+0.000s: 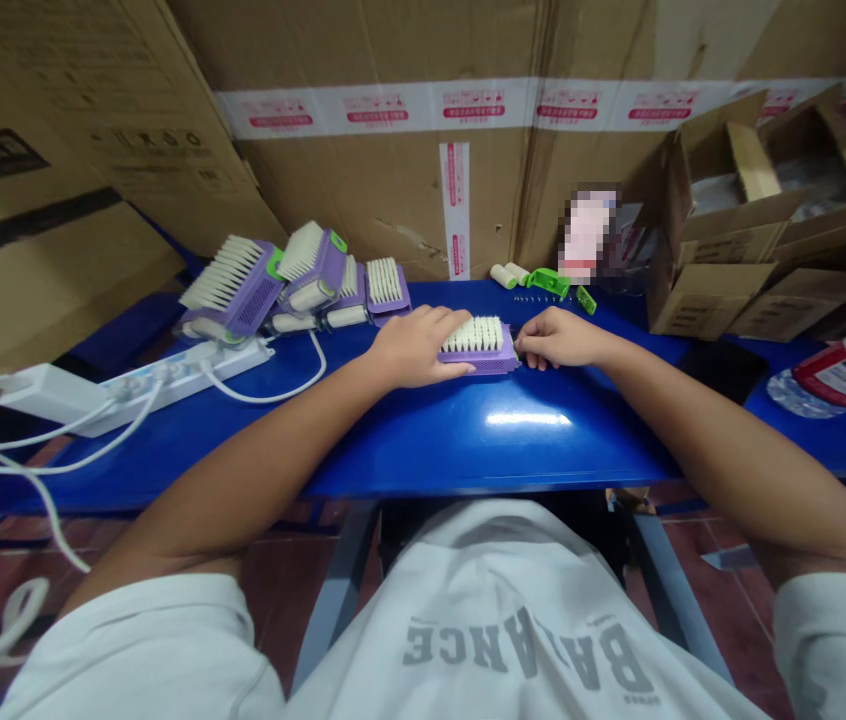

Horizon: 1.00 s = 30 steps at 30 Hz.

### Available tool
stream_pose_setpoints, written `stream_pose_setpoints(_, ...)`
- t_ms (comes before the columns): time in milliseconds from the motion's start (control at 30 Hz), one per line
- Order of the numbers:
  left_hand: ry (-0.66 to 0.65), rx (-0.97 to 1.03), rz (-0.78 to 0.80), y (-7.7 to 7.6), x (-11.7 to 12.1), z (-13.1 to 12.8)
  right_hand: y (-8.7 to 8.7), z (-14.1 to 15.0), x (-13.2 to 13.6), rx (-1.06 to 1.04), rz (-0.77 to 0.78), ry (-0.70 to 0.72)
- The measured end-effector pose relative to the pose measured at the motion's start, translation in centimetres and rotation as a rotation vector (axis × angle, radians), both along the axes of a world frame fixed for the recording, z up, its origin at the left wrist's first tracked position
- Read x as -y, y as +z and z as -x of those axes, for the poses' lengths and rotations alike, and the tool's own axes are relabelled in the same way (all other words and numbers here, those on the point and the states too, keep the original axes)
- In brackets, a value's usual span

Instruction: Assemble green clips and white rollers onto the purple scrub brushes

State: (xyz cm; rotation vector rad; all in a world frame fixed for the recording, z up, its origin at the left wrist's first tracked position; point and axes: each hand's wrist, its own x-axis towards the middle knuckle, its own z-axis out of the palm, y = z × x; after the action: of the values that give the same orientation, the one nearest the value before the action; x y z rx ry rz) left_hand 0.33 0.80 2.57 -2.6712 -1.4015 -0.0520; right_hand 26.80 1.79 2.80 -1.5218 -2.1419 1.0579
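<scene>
A purple brush head (494, 363) with rows of white bristles facing up lies on the blue table. My left hand (421, 347) is closed around its left end, thumb along the front edge and fingers over the back. At the brush head's right end, my right hand (554, 338) is pinched, fingertips close against it. Whatever the right fingertips hold is too small and hidden to make out. Behind the right hand lie green plastic pieces (547, 283), cream rollers (503, 276) and a row of tiny screw-like parts (535, 299).
Several purple brush heads (243, 290) with bristles are heaped at the back left. A white power strip (168, 380) with cables lies before them. Open cardboard boxes (723, 290) and a plastic bottle (835, 375) stand at the right. A tall carton (363, 200) walls the back.
</scene>
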Motion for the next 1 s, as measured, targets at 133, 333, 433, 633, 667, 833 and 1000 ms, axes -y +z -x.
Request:
stream_pose_setpoints(133,-0.006,-0.002,-0.008,0.0,0.0,0.0,0.2,0.1,0.1,0.015,0.026,-0.004)
stream_pose_setpoints(333,0.002,-0.007,-0.005,0.1,0.1,-0.1,0.4,0.1,0.3,-0.018,0.084,-0.019)
stream_pose_setpoints(433,0.007,-0.006,-0.005,0.1,0.1,-0.1,0.2,0.1,0.2,-0.053,0.087,-0.016)
stream_pose_setpoints(633,0.01,-0.01,0.003,0.1,0.0,-0.1,-0.3,-0.4,-0.2,-0.144,0.098,-0.043)
stream_pose_setpoints(667,0.009,-0.01,0.005,0.1,0.0,-0.1,-0.4,-0.4,-0.3,-0.155,0.098,-0.042)
stream_pose_setpoints(833,0.006,-0.006,-0.002,0.0,0.0,-0.1,-0.8,-0.6,-0.5,-0.218,0.133,-0.072)
stream_pose_setpoints(1000,-0.006,-0.004,-0.016,-0.1,0.0,0.0,-0.5,-0.5,-0.4,-0.322,0.326,-0.175)
